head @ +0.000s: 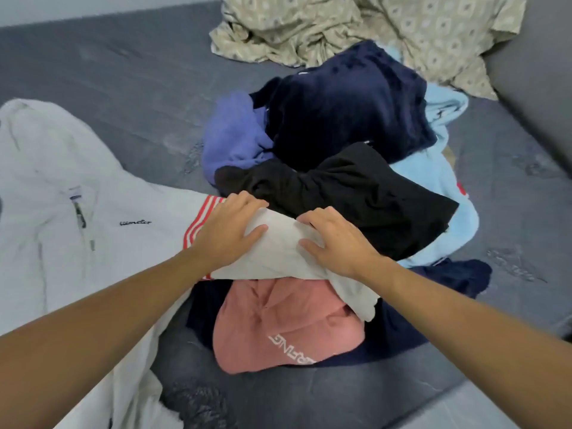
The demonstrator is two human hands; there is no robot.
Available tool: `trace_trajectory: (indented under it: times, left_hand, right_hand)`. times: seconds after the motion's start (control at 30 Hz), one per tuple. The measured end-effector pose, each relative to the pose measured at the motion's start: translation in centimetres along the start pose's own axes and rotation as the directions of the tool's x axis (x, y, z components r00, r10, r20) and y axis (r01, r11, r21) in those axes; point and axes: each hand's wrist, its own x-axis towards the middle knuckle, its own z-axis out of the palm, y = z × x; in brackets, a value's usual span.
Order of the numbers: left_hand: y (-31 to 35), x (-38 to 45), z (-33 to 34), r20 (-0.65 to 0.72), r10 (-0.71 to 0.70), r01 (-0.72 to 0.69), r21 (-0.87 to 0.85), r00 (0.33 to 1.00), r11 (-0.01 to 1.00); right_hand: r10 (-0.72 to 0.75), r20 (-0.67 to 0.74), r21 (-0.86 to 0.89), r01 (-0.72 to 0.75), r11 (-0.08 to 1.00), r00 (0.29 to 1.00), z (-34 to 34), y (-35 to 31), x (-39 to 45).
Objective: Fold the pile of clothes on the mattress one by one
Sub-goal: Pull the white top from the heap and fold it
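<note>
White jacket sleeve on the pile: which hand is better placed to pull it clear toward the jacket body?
Probably the left hand. It grips the white jacket sleeve nearest the red stripes, on the side where the jacket body lies. The right hand holds the sleeve's free end.

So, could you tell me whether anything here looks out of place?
Only the patterned beige sheet, crumpled at the mattress's far edge, apart from the clothes pile; otherwise nothing stands out.

A crumpled beige bedsheet with a diamond pattern [402,29] lies bunched at the far edge, near a dark grey upholstered cushion [535,97] rising at the right side.
</note>
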Motion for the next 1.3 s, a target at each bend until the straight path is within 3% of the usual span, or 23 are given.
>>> trace_trajectory:
  times: [0.13, 0.33, 0.5, 0.6, 0.67, 0.83, 0.97, 1.07, 1.2, 1.3]
  left_hand:
    - [-6.8, -6.5, -3.8, -0.069, -0.212, 0.213, 0.010, 0.975, 0.977]
    - [-18.8, -20.2, -7.7, -0.173, -0.518, 0.522, -0.029, 0.838, 0.853]
    - [-27.3, -31.1, -8.9, -0.181, -0.772, 0.771, -0.094, 0.609, 0.630]
    - [-31.0, -35.0, -8.9, -0.100, -0.885, 0.869, -0.165, 0.456, 0.466]
    - [-32.9, -36.6, -8.7, -0.052, -0.917, 0.899, -0.182, 0.396, 0.399]
    - [-35.7, -37.5, -7.2, 0.055, -0.917, 0.866, -0.358, 0.394, 0.350]
    - [-37.4, -38.4, -7.2, 0.089, -0.872, 0.847, -0.302, 0.482, 0.438]
    - [-39.1, -39.9, -7.8, 0.027, -0.858, 0.778, -0.436, 0.514, 0.452]
    - [-41.7, -41.7, -9.5, -0.049, -0.890, 0.651, -0.664, 0.453, 0.368]
    - [-42.8, -42.7, -10.7, 0.006, -0.904, 0.518, -0.821, 0.428, 0.240]
  right_hand:
    - [-0.144, 0.057, -0.032, 0.146, 0.989, 0.988, 2.4, -8.4, 5.4]
    - [-0.342, 0.125, -0.026, 0.348, 0.937, 0.931, 10.2, -23.0, 13.5]
    - [-0.435, 0.226, 0.037, 0.439, 0.898, 0.871, 18.1, -34.2, 17.9]
    - [-0.469, 0.298, 0.040, 0.480, 0.876, 0.831, 22.2, -39.8, 20.1]
    - [-0.493, 0.330, 0.036, 0.511, 0.859, 0.805, 24.5, -43.0, 21.5]
    - [-0.551, 0.394, -0.028, 0.609, 0.793, 0.736, 28.7, -47.6, 25.3]
    - [-0.601, 0.436, -0.073, 0.692, 0.718, 0.670, 29.9, -49.2, 27.8]
    - [-0.643, 0.447, -0.095, 0.748, 0.657, 0.622, 30.5, -50.9, 28.9]
    - [-0.632, 0.483, -0.100, 0.756, 0.647, 0.606, 31.0, -54.1, 30.4]
    - [-0.576, 0.518, -0.109, 0.716, 0.689, 0.633, 31.5, -56.0, 31.6]
